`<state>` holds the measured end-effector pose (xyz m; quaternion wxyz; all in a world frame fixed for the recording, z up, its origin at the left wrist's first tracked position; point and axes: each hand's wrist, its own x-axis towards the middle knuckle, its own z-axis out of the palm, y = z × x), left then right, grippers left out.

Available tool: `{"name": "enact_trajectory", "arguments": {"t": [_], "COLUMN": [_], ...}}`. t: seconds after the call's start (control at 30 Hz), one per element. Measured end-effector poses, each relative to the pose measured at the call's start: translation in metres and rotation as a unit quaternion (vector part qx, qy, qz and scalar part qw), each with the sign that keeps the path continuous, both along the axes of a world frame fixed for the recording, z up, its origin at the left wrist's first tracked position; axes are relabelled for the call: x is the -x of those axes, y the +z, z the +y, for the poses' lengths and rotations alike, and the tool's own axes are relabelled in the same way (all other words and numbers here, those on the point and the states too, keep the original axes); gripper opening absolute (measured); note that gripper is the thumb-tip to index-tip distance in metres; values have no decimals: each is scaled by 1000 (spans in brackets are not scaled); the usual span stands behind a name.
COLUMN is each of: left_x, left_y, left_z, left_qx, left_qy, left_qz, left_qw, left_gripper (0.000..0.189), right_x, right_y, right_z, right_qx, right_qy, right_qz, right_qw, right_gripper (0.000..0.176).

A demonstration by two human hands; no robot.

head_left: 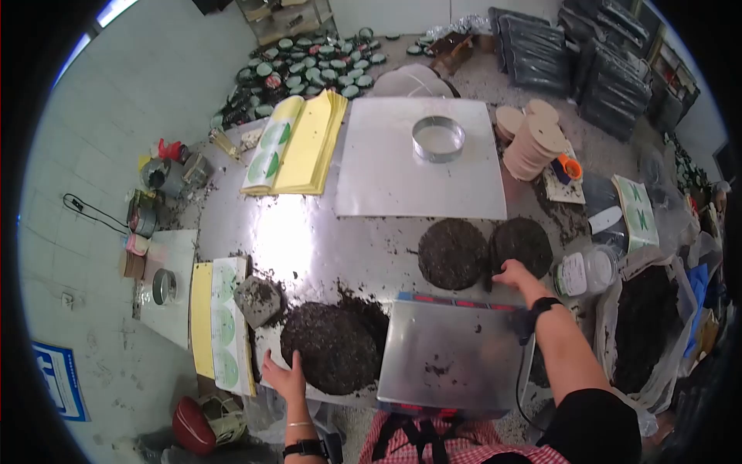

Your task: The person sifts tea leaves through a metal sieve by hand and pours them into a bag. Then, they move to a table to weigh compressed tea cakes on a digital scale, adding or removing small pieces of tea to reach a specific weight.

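Near the front left edge of the table, my left hand [284, 377] has its fingers spread beside a large dark, crumbly round cake [331, 348], fingertips right at its rim. My right hand [516, 273] reaches forward past the scale, thumb and fingers bent at the lower left edge of another dark round cake [525, 241]; some of its fingers are hidden. Close to its left lies a similar dark cake [453, 254]. Between my arms stands a flat metal-topped scale [452, 356] with dark crumbs on its plate. A grey hexagonal block [259, 301] sits left of the large cake.
A metal ring [438, 139] rests on a pale board [386, 182] at the back. Yellow sheets [313, 147] and green-printed wrappers [229, 329] lie left. Stacked round discs [533, 143], a clear jar [595, 269] and a bag of loose dark material [645, 329] are right.
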<state>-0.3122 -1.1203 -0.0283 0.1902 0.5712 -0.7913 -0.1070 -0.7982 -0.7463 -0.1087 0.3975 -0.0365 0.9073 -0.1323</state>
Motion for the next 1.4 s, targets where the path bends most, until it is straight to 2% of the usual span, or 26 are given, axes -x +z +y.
{"name": "enact_trajectory", "arguments": {"t": [0.07,0.1,0.17,0.2,0.23,0.3,0.33,0.4,0.43,0.5,0.53,0.57,0.63,0.8,0.83,0.9,0.97,1.1,1.17,1.2,1.23,1.27,1.3,1.33,1.37,1.4], "left_x": [-6,-5,-6,-3,-3,-1,-4,-3,-1,4,6,7,6,3,4,8,5,8,7,6,5,4,3,0,-1,-1], "left_y": [-18,-20,-28,-24,-19,-19,-22,-22,-21,-16,-13,-13,-14,-19,-14,-11,-12,-11,-18,-20,-23,-21,-19,-16,-13,-10], "left_z": [-4,-6,-12,-13,-11,-7,-6,-5,-3,1,2,3,4,5,5,4,5,5,3,2,-1,-4,-7,-9,-12,-14], "left_qx": [-26,-61,-96,-120,-146,-134,-113,-93,-95,-98,-101,-99,-101,-118,-119,-117,-102,-70,-75,-77,-88,-120,-153,-147,-229,-309], "left_qy": [7,12,20,5,-9,-1,-12,-17,-9,3,3,6,-2,7,17,26,3,17,26,28,23,28,28,21,30,37], "left_qz": [6,-3,13,23,34,45,56,73,74,92,86,88,92,139,134,135,112,121,145,141,162,168,175,172,267,356], "left_qw": [1000,998,995,992,989,990,992,993,993,991,991,991,991,983,984,984,988,990,986,987,983,978,972,974,936,881], "left_gripper": [77,80,74,71,67,62,62,64,64,66,66,66,65,66,65,64,63,60,52,48,48,47,45,45,39,33], "right_x": [1,-8,2,-11,0,0,-5,-10,-8,0,-4,-8,-42,-13,-11,-13,-18,-31,-53,-71,-132,-177,-217,-262,-286,-309], "right_y": [-20,-32,-42,-5,0,8,13,22,17,-4,-27,-32,41,-22,-13,10,29,49,49,49,108,130,138,169,166,157], "right_z": [-37,-51,-47,-57,-58,-54,-58,-69,-70,-69,-59,-49,-93,-62,-66,-79,-92,-109,-113,-111,-136,-151,-158,-168,-173,-174], "right_qx": [-58,-118,-91,-72,-79,13,2,194,192,-23,-86,-72,-108,-148,-155,-133,-12,79,179,275,361,428,442,465,442,429], "right_qy": [-2,-12,-9,-39,-100,-166,-154,-259,-252,-209,-179,-146,-221,-140,-118,-145,-228,-236,-34,57,28,28,69,121,259,312], "right_qz": [22,105,97,127,-15,-76,-76,-47,-48,94,256,249,-8,-17,4,37,-42,-102,76,172,203,211,220,103,73,64], "right_qw": [998,987,991,989,992,983,985,945,947,973,946,955,969,979,981,980,973,963,980,944,910,878,867,871,856,845], "right_gripper": [98,87,59,36,28,20,20,31,31,40,50,55,46,36,36,36,34,38,41,35,25,18,18,21,30,44]}}
